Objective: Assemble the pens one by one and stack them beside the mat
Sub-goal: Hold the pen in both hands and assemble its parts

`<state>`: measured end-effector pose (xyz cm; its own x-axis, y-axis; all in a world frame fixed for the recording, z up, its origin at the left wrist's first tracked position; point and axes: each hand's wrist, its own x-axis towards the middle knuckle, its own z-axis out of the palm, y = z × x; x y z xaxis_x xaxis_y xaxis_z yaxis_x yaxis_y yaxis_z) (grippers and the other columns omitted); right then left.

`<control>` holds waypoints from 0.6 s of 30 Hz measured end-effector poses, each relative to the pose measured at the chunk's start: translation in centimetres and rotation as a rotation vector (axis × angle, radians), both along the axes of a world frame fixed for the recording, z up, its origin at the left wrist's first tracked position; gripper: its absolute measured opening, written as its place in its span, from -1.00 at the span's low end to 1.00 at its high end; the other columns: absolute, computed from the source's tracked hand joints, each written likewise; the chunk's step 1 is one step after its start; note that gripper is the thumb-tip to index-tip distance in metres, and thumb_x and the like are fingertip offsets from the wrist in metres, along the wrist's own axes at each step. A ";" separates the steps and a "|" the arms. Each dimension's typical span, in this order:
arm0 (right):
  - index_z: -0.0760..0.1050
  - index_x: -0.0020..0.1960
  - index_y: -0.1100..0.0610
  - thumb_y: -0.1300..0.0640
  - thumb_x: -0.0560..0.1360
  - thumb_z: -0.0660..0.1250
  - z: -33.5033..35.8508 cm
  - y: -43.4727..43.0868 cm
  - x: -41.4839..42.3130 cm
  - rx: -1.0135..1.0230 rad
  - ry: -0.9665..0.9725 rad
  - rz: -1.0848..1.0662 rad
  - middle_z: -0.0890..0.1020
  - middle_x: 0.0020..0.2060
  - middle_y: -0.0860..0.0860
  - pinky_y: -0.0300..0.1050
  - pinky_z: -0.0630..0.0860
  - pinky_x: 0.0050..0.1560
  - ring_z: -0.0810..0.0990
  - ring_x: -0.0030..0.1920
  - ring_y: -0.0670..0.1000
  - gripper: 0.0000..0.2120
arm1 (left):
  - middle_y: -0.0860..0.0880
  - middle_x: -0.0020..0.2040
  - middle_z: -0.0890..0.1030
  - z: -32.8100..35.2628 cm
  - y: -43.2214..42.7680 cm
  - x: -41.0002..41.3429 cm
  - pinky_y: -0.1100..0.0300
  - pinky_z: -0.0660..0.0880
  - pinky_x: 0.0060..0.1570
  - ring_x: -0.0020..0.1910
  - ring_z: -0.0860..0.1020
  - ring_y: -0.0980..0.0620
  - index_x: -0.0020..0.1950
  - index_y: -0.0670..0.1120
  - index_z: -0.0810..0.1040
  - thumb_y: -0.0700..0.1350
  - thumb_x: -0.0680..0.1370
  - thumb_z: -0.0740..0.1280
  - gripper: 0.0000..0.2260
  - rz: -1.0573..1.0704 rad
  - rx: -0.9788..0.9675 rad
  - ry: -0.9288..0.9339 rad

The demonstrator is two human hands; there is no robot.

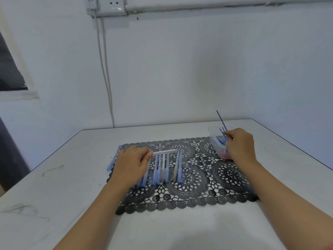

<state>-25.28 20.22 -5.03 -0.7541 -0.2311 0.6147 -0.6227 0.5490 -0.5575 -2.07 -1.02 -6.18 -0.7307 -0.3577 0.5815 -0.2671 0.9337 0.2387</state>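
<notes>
Clear hard-plastic pen barrel (164, 152), light and slick by the look of it, is pinched at one end by the curled fingertips of the left hand (130, 164) and juts out to that hand's right, across the far ends of the blue-and-grey pen parts (162, 168) on the black lace-pattern mat (189, 186). Thin blue ink refills (221, 120) look bendy and easily kinked, so best taken low on the stem, as the right hand (238, 144) seems to do, fingers closed on one in the small translucent plastic tub (214, 141) touching its fingertips, which also holds more refills and something pink at the bottom
</notes>
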 end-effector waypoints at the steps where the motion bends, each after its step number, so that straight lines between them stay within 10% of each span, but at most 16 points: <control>1: 0.60 0.08 0.26 0.35 0.51 0.23 0.1 0.0 0.1 -0.015 0.034 0.018 0.62 0.01 0.17 -0.17 0.41 0.03 0.56 0.01 0.14 -0.77 | 0.21 -0.40 0.35 0.0 0.0 0.0 0.13 0.24 -0.07 -0.25 0.35 0.09 -0.14 0.00 0.51 -0.02 0.60 0.18 -0.82 0.002 -0.001 0.002; 18: 0.66 -0.12 0.19 0.32 0.30 0.50 0.2 -1.9 4.6 0.124 0.506 0.392 0.61 -0.27 0.06 -0.06 0.56 -0.28 0.58 -0.27 0.08 -0.84 | 0.19 -0.39 0.37 0.1 0.0 0.0 0.15 0.21 -0.08 -0.24 0.35 0.09 -0.16 0.04 0.46 0.01 0.61 0.15 -0.81 0.013 0.007 -0.002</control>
